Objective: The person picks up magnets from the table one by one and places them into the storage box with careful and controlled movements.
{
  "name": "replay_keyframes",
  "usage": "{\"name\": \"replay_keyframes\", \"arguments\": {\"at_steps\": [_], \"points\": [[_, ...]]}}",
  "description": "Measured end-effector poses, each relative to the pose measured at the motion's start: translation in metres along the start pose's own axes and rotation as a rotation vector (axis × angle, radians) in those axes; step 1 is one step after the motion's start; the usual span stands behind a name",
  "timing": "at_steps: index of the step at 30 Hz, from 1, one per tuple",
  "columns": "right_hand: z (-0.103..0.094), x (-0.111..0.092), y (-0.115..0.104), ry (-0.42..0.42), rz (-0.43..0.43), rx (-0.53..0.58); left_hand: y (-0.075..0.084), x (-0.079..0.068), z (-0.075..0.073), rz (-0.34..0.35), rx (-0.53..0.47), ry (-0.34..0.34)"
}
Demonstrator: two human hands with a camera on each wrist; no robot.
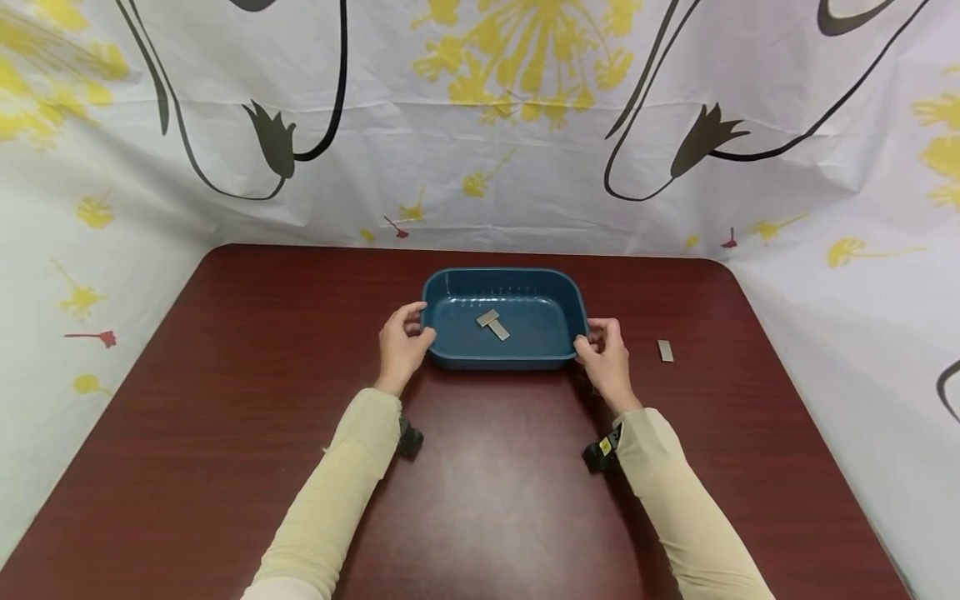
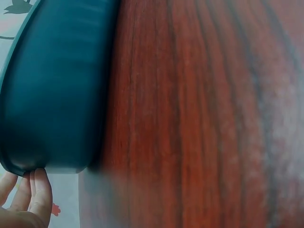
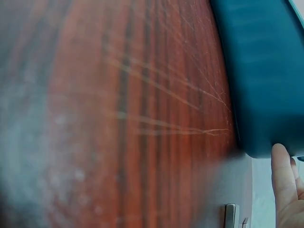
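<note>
A dark blue plastic tray (image 1: pixel 504 363) with raised walls sits toward the far side of the table. My left hand (image 1: pixel 402 346) grips its left end, thumb at the near corner and fingers at the rim. At the opposite end, my right hand (image 1: pixel 606 362) holds the right wall the same way. Inside the tray two small flat metallic bars (image 1: pixel 498 330) lie overlapping. A similar metallic bar (image 1: pixel 665 351) rests on the table to the right of my right hand. In the wrist views, fingertips touch the ends of the tray's outer wall.
The dark red wood-grain table (image 1: pixel 247 400) has rounded far corners. A white cloth (image 1: pixel 480 192) with yellow and grey flower prints hangs behind and beside it. Small black devices (image 1: pixel 597 456) are strapped to both wrists, below beige sleeves.
</note>
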State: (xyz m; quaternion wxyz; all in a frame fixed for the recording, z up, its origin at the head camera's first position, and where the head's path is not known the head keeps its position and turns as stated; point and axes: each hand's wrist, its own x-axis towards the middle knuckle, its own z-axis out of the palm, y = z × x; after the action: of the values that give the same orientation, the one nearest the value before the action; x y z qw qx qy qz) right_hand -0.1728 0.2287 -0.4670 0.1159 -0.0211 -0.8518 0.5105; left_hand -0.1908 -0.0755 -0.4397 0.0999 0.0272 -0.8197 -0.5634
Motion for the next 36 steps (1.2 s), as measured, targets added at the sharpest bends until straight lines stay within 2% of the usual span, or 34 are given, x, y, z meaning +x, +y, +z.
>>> {"name": "replay_keyframes", "arguments": {"at_steps": [6,9,13,17,22,26,31,33,36], "points": [[-0.001,0.007,0.030,-0.007,-0.038,-0.007,-0.001,0.000,0.008,-0.017,-0.037,0.013],[-0.005,0.007,0.036,-0.010,-0.040,-0.019,0.001,-0.001,0.011,-0.021,-0.051,0.021],[-0.016,0.007,0.033,-0.068,-0.009,-0.023,0.003,-0.001,0.014,-0.023,-0.047,0.023],[-0.030,0.009,0.026,-0.109,0.036,0.018,0.004,-0.001,0.014,-0.016,-0.044,0.036],[-0.048,0.008,0.024,-0.091,0.034,0.042,0.005,-0.001,0.012,-0.010,-0.045,0.059],[-0.059,-0.004,0.019,-0.092,0.030,-0.053,0.005,-0.002,0.010,-0.016,-0.040,0.072],[-0.075,-0.025,-0.012,-0.252,0.057,-0.223,0.004,-0.003,0.007,-0.025,-0.042,0.083],[-0.079,-0.031,-0.016,-0.314,0.048,-0.287,0.002,-0.003,0.007,-0.025,-0.042,0.088],[-0.081,-0.035,-0.011,-0.363,0.028,-0.320,0.001,-0.002,0.007,-0.025,-0.040,0.092]]}}
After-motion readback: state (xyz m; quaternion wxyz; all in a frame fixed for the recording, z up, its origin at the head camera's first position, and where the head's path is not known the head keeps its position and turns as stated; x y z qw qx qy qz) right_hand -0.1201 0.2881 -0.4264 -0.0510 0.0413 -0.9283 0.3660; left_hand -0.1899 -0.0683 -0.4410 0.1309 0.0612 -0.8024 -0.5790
